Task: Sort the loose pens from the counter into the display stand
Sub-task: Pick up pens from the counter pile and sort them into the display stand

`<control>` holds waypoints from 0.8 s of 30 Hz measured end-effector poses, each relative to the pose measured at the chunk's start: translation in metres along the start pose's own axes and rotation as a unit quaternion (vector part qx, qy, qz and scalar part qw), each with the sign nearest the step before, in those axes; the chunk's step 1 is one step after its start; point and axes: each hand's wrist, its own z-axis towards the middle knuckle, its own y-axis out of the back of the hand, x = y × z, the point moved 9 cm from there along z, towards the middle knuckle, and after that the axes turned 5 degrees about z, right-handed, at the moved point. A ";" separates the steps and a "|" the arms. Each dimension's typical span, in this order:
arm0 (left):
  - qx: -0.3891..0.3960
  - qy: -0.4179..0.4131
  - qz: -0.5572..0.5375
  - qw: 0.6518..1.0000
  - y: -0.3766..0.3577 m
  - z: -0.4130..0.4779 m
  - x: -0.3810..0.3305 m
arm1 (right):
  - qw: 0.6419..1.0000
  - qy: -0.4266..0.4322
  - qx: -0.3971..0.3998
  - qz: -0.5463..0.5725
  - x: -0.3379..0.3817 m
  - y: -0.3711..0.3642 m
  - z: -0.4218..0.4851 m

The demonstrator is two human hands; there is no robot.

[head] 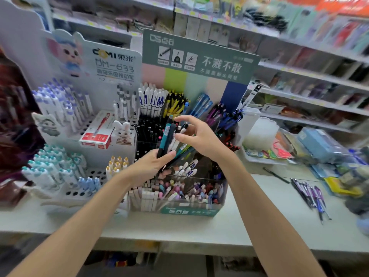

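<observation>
1. Counter (239, 226): a pale, flat surface running across the lower half of the frame. I view it from above and in front.
2. Display stand (189, 208): centre of the frame, on the counter. It has a clear front wall, tiered compartments packed with pens, and a green sign (199, 58) rising behind.
3. Left hand (153, 164): centre of the frame, above the stand's middle tiers, fingers curled round the lower end of a bundle of pens (169, 136). The bundle fans upward and holds teal, black and white barrels.
4. Right hand (199, 138): just right of the bundle, fingers curved over the pen tops and thumb against one barrel. I cannot tell through the blur whether it pinches a single pen.
5. Loose pens (311, 194): a cluster of purple and blue ones lying on the counter at the right of the frame, well apart from the stand.
6. Single dark pen (276, 175): lying alone on the counter between the stand and the cluster.
7. White stand (60, 120): left of the frame, with rows of blue-capped and teal-capped pens.
8. Red box (97, 134): resting on the white stand, with a rabbit figure (123, 132) just beside it.
9. Shelves (299, 80): across the top and right of the frame, stocked with blurred goods.
</observation>
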 end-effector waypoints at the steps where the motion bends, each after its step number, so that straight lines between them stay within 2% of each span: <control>1: 0.015 -0.009 -0.020 1.000 -0.003 0.002 -0.001 | 1.000 0.009 -0.005 -0.001 0.003 0.002 0.000; 6: 0.032 -0.016 -0.114 0.993 -0.002 0.013 0.002 | 0.987 0.036 -0.137 0.082 0.003 0.029 -0.001; 11: 0.047 -0.036 -0.064 0.996 -0.003 0.015 -0.003 | 0.989 0.068 -0.130 -0.002 0.013 0.027 0.005; 14: 0.020 -0.027 -0.062 0.997 0.015 0.014 0.003 | 0.966 0.076 -0.233 0.085 0.013 0.056 -0.002; 17: -0.050 -0.016 -0.045 0.998 0.052 0.004 0.018 | 0.928 0.059 -0.347 0.125 -0.006 0.089 -0.014; 19: -0.104 -0.014 -0.062 0.992 0.079 -0.004 0.029 | 0.927 0.051 -0.353 0.120 -0.016 0.091 -0.018; 24: -0.169 -0.017 -0.099 0.981 0.112 -0.015 0.047 | 0.962 0.061 -0.263 0.027 -0.024 0.044 -0.018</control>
